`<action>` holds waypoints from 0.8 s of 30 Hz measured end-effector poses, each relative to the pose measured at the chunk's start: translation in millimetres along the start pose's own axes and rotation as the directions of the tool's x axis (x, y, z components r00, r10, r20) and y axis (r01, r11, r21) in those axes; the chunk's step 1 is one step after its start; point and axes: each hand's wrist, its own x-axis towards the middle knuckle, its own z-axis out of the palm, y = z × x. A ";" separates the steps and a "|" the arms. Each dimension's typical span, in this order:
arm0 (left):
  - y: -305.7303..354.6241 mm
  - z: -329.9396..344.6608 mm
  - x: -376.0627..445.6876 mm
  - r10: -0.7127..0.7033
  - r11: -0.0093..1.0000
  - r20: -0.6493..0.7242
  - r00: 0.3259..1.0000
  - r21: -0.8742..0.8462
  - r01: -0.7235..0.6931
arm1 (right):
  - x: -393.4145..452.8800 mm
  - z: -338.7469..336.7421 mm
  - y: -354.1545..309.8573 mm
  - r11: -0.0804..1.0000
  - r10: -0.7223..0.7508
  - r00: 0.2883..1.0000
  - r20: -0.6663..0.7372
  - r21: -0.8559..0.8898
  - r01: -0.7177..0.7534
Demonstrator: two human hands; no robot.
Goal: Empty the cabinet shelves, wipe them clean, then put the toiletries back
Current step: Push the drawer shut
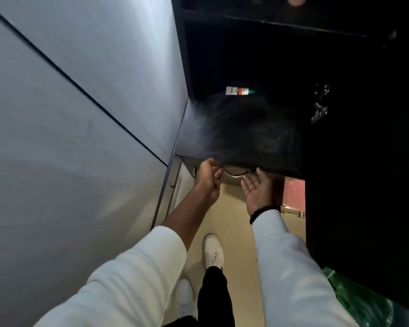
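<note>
Pale grey wall panels (pixel 76 119) fill the space beyond the left hand, and a beige floor (pixel 236 220) lies under both hands. On the dark cabinet shelf (pixel 246 138), streaked with faint wipe marks, a small white tube with a red band and green cap (pixel 239 91) lies on its side, well beyond both hands and farther into the cabinet. The shelf's front edge stands between the hands and the tube.

The left hand (pixel 209 179) sits just under that front edge, its fingers curled as a loose grip; whether it holds anything cannot be told. A thin curved metal bar (pixel 236 175) runs under the edge between the two hands. The right hand (pixel 257 191) is released, palm up and fingers straight, fingertips close to the shelf edge, with a black beaded band (pixel 263 212) at the wrist.

Farther right of the right hand hangs a shiny metal hinge (pixel 320 105) on the dark cabinet side. Below the arms are white shoes (pixel 213 251), and by the right sleeve a green plastic bag (pixel 359 300).
</note>
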 end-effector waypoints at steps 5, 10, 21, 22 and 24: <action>1.0 -1.8 7.7 0.002 0.999 0.028 1.000 0.044 -0.004 | 4.1 8.7 -1.4 1.000 -0.001 1.000 -0.021 0.023 0.002; -1.8 -8.4 -0.1 0.009 0.977 0.021 1.000 0.213 -0.014 | -2.7 6.6 4.0 0.985 -0.016 1.000 -0.011 -0.171 0.014; 68.9 14.9 -135.9 0.273 0.861 0.152 0.950 0.403 -0.312 | -137.2 47.6 -61.3 0.939 -0.266 0.960 0.082 -0.202 0.278; 76.2 15.2 -158.8 0.299 0.840 0.188 0.935 0.414 -0.352 | -160.8 51.1 -69.3 0.932 -0.295 0.950 0.102 -0.188 0.309; 83.9 15.0 -201.4 0.338 0.794 0.244 0.909 0.444 -0.414 | -201.8 55.7 -79.4 0.918 -0.333 0.933 0.140 -0.180 0.355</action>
